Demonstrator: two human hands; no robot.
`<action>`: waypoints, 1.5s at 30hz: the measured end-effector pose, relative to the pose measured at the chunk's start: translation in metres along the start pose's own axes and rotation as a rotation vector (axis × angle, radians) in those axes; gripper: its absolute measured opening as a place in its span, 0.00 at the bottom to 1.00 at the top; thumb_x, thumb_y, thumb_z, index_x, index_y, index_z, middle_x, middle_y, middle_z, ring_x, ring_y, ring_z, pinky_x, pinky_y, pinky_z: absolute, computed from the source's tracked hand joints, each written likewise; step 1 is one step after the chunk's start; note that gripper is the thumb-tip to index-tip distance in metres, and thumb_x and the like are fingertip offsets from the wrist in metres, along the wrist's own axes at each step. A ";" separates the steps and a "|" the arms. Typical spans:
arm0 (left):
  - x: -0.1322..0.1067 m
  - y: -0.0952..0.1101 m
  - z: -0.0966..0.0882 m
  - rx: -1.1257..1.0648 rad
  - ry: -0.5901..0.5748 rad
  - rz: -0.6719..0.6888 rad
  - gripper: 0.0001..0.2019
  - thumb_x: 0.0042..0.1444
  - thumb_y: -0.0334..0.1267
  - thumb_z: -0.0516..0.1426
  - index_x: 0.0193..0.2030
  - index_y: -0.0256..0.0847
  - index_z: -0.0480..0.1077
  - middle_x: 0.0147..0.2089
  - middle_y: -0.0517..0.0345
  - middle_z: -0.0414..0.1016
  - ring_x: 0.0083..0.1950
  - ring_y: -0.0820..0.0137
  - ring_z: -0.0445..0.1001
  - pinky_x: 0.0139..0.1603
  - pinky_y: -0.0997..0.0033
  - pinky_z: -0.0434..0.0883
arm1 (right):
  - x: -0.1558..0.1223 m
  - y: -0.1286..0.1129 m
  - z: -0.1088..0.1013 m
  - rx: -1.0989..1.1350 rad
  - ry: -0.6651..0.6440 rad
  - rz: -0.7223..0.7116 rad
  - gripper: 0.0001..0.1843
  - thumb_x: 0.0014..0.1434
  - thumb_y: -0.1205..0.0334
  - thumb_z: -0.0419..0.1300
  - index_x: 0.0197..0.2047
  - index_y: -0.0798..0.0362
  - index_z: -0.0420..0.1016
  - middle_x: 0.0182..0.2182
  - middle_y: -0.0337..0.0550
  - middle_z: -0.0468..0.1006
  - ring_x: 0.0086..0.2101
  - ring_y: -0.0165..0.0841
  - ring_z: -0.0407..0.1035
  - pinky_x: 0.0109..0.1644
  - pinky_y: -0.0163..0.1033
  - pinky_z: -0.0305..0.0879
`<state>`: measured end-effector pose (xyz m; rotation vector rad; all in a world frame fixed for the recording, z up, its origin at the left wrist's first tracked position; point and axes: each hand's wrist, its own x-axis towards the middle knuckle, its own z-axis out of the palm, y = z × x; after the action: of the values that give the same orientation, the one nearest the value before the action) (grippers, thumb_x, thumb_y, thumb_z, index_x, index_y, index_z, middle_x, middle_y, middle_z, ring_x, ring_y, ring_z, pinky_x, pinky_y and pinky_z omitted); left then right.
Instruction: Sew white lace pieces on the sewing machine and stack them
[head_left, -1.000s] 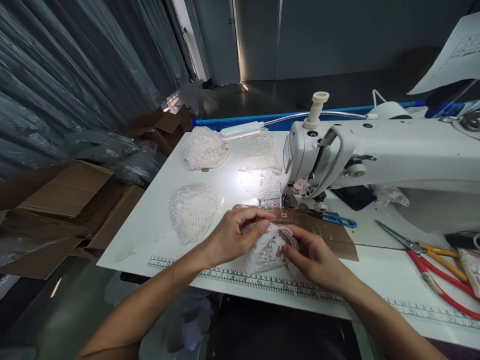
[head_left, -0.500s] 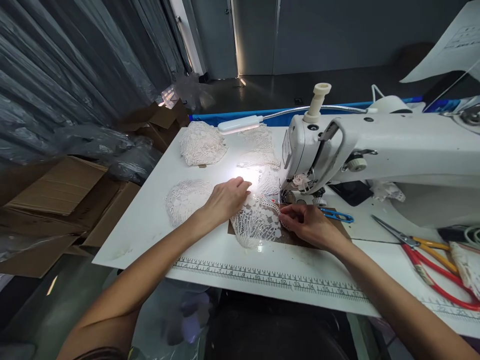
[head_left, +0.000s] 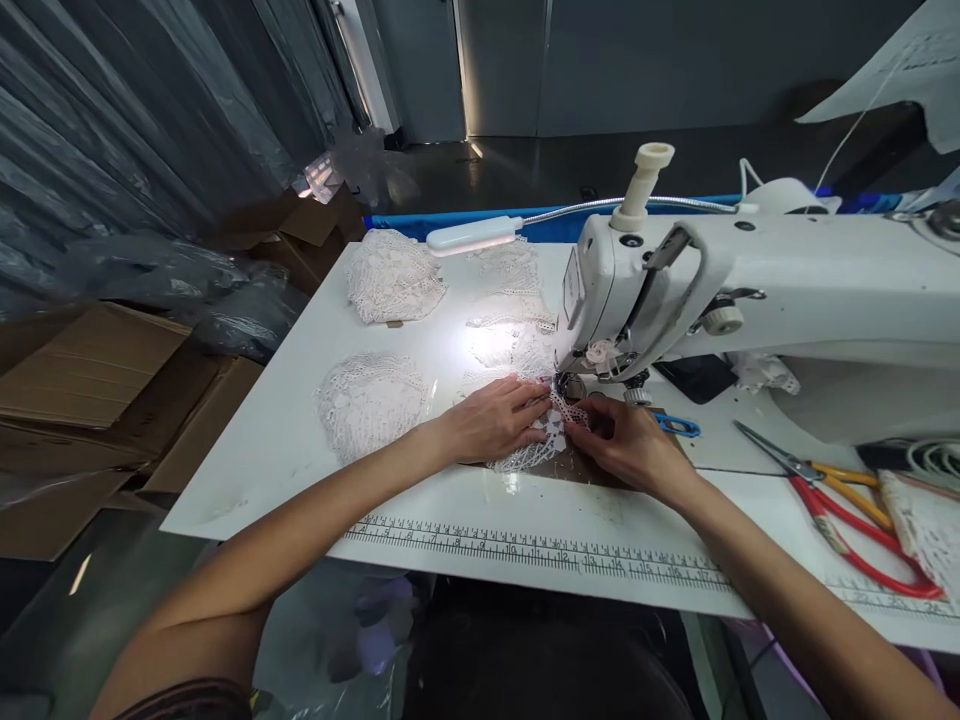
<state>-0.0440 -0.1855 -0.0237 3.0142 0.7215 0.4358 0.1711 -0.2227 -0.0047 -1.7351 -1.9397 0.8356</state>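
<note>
A white lace piece (head_left: 534, 452) lies on a brown patch of the white sewing table (head_left: 300, 440), its far edge by the needle of the white sewing machine (head_left: 750, 290). My left hand (head_left: 491, 420) rests flat on the lace, fingers stretched toward the needle. My right hand (head_left: 630, 445) pinches the lace's far right edge just in front of the presser foot.
Lace stacks lie at the table's left (head_left: 369, 400) and far left (head_left: 391, 275), more under the gooseneck lamp (head_left: 472, 235). Blue thread snips (head_left: 679, 427) and red and orange scissors (head_left: 847, 500) lie to the right. Cardboard boxes (head_left: 97, 400) stand on the floor at left.
Both hands carried the lace from the table's front edge to the needle. The lace went from bunched in the hands to spread flat, its edge now at the presser foot.
</note>
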 end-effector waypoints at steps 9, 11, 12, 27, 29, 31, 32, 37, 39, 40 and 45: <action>-0.007 0.002 -0.019 -0.048 0.167 -0.143 0.11 0.65 0.39 0.51 0.43 0.35 0.72 0.45 0.48 0.76 0.42 0.65 0.74 0.42 0.60 0.72 | -0.013 0.009 0.006 -0.042 0.115 -0.076 0.18 0.58 0.50 0.57 0.48 0.50 0.75 0.26 0.40 0.77 0.25 0.33 0.70 0.28 0.37 0.62; -0.009 0.005 -0.020 -0.170 0.094 -0.029 0.09 0.62 0.38 0.54 0.42 0.37 0.73 0.45 0.49 0.77 0.43 0.65 0.75 0.45 0.60 0.72 | -0.013 0.017 -0.001 -0.135 0.161 -0.100 0.18 0.60 0.50 0.55 0.48 0.50 0.75 0.28 0.42 0.77 0.26 0.36 0.71 0.29 0.39 0.63; -0.011 0.006 -0.019 -0.243 0.054 0.035 0.09 0.60 0.38 0.56 0.43 0.38 0.73 0.46 0.49 0.77 0.45 0.64 0.75 0.47 0.59 0.72 | -0.013 0.022 -0.007 -0.194 0.205 -0.132 0.17 0.61 0.51 0.54 0.47 0.50 0.75 0.30 0.44 0.78 0.28 0.37 0.71 0.30 0.40 0.64; -0.007 0.011 -0.007 -0.671 0.137 -0.074 0.15 0.58 0.23 0.50 0.43 0.39 0.75 0.46 0.50 0.79 0.48 0.69 0.76 0.49 0.63 0.76 | -0.028 0.061 -0.017 -0.221 0.281 -0.391 0.13 0.66 0.56 0.48 0.40 0.53 0.70 0.36 0.51 0.75 0.37 0.39 0.71 0.40 0.43 0.67; -0.005 0.017 -0.007 -0.762 0.158 -0.262 0.10 0.57 0.27 0.54 0.43 0.37 0.75 0.42 0.51 0.79 0.45 0.69 0.77 0.47 0.64 0.76 | -0.033 0.047 -0.010 -0.104 0.209 -0.327 0.11 0.65 0.55 0.49 0.42 0.51 0.67 0.33 0.46 0.75 0.31 0.36 0.71 0.34 0.40 0.67; -0.004 0.021 -0.008 -0.835 0.178 -0.458 0.06 0.57 0.35 0.59 0.40 0.36 0.73 0.39 0.52 0.79 0.40 0.70 0.77 0.42 0.67 0.76 | -0.036 0.035 -0.004 -0.041 0.121 -0.255 0.12 0.64 0.54 0.50 0.45 0.51 0.65 0.31 0.44 0.76 0.28 0.35 0.71 0.30 0.38 0.65; -0.004 0.022 -0.008 -0.876 0.183 -0.535 0.08 0.57 0.38 0.60 0.40 0.36 0.72 0.38 0.53 0.79 0.38 0.70 0.77 0.41 0.68 0.75 | -0.035 0.029 -0.001 -0.027 0.090 -0.225 0.13 0.64 0.53 0.50 0.46 0.52 0.64 0.30 0.43 0.77 0.27 0.36 0.71 0.29 0.38 0.64; -0.005 0.021 -0.007 -1.106 0.197 -0.696 0.17 0.55 0.41 0.63 0.47 0.37 0.65 0.37 0.55 0.80 0.40 0.70 0.78 0.46 0.66 0.72 | -0.022 0.011 0.008 -0.025 0.041 -0.222 0.20 0.68 0.50 0.42 0.44 0.51 0.69 0.28 0.43 0.77 0.27 0.37 0.71 0.29 0.39 0.60; -0.006 0.020 -0.007 -1.159 0.198 -0.726 0.21 0.54 0.41 0.64 0.50 0.37 0.64 0.37 0.54 0.80 0.41 0.68 0.78 0.46 0.65 0.72 | -0.019 0.007 0.011 -0.068 0.051 -0.241 0.23 0.69 0.49 0.39 0.39 0.50 0.71 0.26 0.42 0.77 0.25 0.36 0.70 0.28 0.39 0.56; -0.006 0.019 -0.007 -1.184 0.196 -0.732 0.22 0.53 0.40 0.64 0.52 0.37 0.63 0.37 0.54 0.80 0.41 0.68 0.78 0.46 0.65 0.72 | -0.017 0.006 0.013 -0.094 0.064 -0.247 0.24 0.69 0.48 0.39 0.38 0.51 0.72 0.25 0.42 0.76 0.24 0.35 0.69 0.27 0.39 0.55; -0.006 0.017 -0.009 -1.268 0.184 -0.729 0.24 0.53 0.38 0.64 0.54 0.36 0.63 0.37 0.54 0.80 0.41 0.68 0.78 0.48 0.64 0.71 | -0.015 0.000 0.019 -0.182 0.120 -0.312 0.25 0.69 0.48 0.40 0.37 0.52 0.73 0.28 0.45 0.78 0.25 0.36 0.70 0.27 0.39 0.53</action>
<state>-0.0438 -0.2042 -0.0154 1.4475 0.9563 0.7343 0.1607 -0.2404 -0.0179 -1.4816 -2.1831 0.4479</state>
